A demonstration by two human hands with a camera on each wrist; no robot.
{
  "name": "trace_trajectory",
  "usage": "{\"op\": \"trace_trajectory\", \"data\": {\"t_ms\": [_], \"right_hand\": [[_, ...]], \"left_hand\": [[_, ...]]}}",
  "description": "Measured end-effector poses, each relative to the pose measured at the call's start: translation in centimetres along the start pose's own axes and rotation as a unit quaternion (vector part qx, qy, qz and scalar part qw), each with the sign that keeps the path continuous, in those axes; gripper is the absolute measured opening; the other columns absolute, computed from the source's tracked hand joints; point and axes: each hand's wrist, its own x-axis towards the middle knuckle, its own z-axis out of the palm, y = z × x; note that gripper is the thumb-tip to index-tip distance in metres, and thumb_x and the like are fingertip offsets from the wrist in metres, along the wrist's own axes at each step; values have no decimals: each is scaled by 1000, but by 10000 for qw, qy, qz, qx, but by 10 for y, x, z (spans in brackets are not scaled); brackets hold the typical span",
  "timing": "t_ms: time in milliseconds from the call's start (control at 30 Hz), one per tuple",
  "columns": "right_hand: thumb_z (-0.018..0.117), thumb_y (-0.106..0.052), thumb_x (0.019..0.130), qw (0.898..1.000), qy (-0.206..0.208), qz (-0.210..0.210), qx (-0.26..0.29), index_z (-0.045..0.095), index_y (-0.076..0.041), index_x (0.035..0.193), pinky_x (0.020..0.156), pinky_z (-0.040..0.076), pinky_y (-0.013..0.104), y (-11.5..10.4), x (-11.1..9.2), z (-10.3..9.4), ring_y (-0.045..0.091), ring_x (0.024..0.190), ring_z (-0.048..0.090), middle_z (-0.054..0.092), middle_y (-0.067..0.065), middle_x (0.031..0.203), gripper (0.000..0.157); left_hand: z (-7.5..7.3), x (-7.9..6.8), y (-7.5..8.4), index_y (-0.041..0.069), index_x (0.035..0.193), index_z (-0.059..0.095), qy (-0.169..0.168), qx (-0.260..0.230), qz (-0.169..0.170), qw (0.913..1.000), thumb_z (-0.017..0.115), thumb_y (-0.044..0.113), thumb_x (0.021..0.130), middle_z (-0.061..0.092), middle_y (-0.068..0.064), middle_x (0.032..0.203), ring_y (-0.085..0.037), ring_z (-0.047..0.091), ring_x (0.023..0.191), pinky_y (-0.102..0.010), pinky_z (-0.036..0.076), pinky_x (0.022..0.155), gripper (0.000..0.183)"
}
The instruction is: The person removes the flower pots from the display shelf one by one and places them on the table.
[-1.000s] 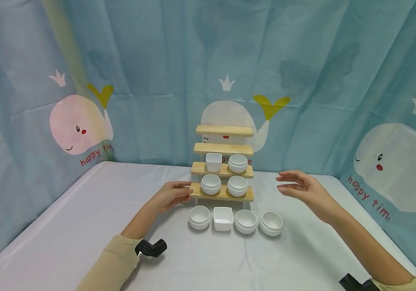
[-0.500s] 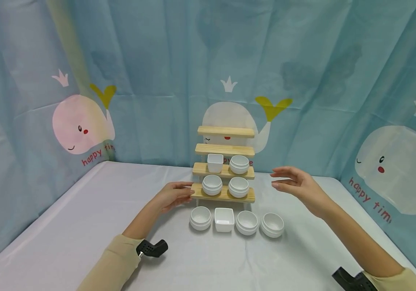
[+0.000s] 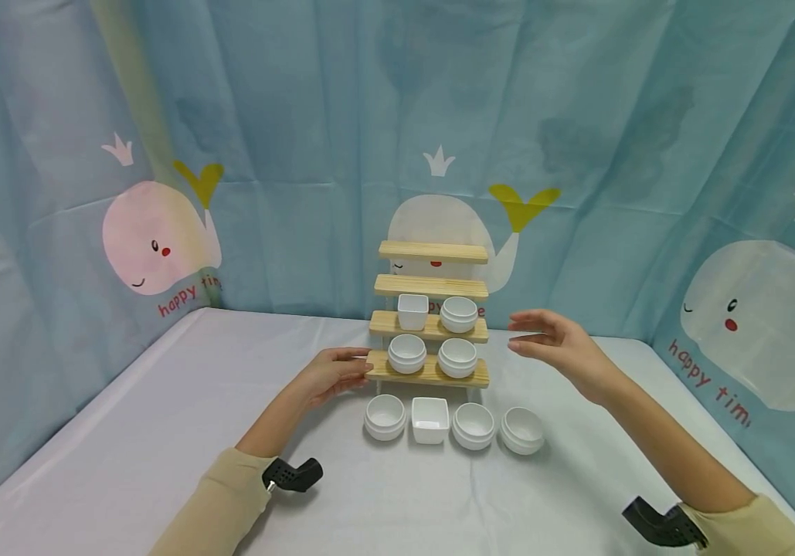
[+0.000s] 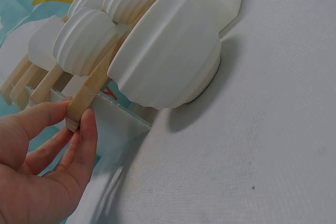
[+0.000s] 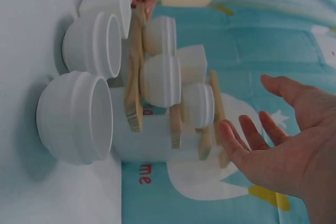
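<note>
A tiered display stand with wooden shelves (image 3: 432, 287) stands at the back of the table. My left hand (image 3: 331, 374) pinches the left end of its lowest shelf (image 4: 86, 95) between thumb and fingers. On that shelf sit two round white bowls (image 3: 407, 354); the shelf above bears a square white bowl (image 3: 412, 311) and a round one (image 3: 458, 313). The two upper shelves bear nothing. To the right of the stand, my right hand (image 3: 567, 351) hovers in the air with fingers apart and nothing in it; in the right wrist view its fingertips (image 5: 226, 129) appear near the shelf ends.
In front of the stand, a row on the white tablecloth (image 3: 286, 324) holds round white bowls (image 3: 522, 430) and one square bowl (image 3: 429, 421). A blue curtain (image 3: 286, 154) printed with whales hangs behind and along both sides.
My right hand has moved left, closer to the stand, and slightly up. The left hand keeps its pinch on the shelf end, and the bowls stay in place.
</note>
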Motion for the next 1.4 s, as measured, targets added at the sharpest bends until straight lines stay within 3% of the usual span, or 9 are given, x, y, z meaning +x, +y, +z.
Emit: {"op": "trace_trajectory", "data": {"t_ms": [167, 367, 533, 933, 1167, 1400], "right_hand": [[71, -18, 103, 9999, -8, 23, -107, 50, 2, 149, 102, 54, 22, -5, 6, 4, 11, 120, 66, 55, 21, 148, 55], [71, -20, 103, 9997, -18, 78, -215, 49, 0, 150, 112, 51, 42, -11, 15, 8, 33, 133, 60, 55, 20, 149, 56], [71, -17, 102, 9999, -66, 32, -108, 48, 1, 151, 116, 48, 49, -14, 22, 12, 37, 135, 58, 53, 22, 150, 57], [69, -12, 102, 9998, -188, -12, 33, 43, 6, 153, 116, 48, 54, -20, 42, 20, 42, 137, 55, 50, 26, 154, 60], [69, -12, 102, 9998, -188, -48, 2, 45, 5, 153, 113, 49, 49, -24, 52, 25, 41, 137, 56, 51, 25, 154, 59], [70, -13, 102, 9998, -208, -20, -32, 44, 4, 154, 117, 46, 56, -26, 59, 28, 43, 140, 53, 48, 26, 156, 61]], "left_hand": [[0, 0, 0, -13, 153, 43, 14, 39, -34, 10000, 63, 0, 103, 62, -16, 122, -6, 70, 81, -19, 63, 79, 55], [0, 0, 0, -12, 152, 46, 70, 61, -66, 9999, 64, 1, 103, 63, -16, 123, -7, 70, 81, -19, 63, 79, 53], [0, -1, 2, -11, 153, 44, 58, 69, -92, 9999, 64, 1, 103, 63, -14, 121, -6, 71, 81, -20, 63, 80, 55], [1, -2, 2, -11, 153, 45, 104, 66, -132, 9998, 64, 1, 103, 62, -14, 121, -7, 71, 82, -21, 64, 81, 54], [1, -2, 3, -11, 154, 44, 79, 93, -133, 9998, 65, 2, 103, 61, -16, 125, -7, 70, 83, -21, 64, 82, 56], [0, 0, 1, -11, 153, 44, 41, 75, -93, 9999, 64, 1, 104, 62, -13, 120, -7, 70, 83, -21, 64, 81, 55]]}}
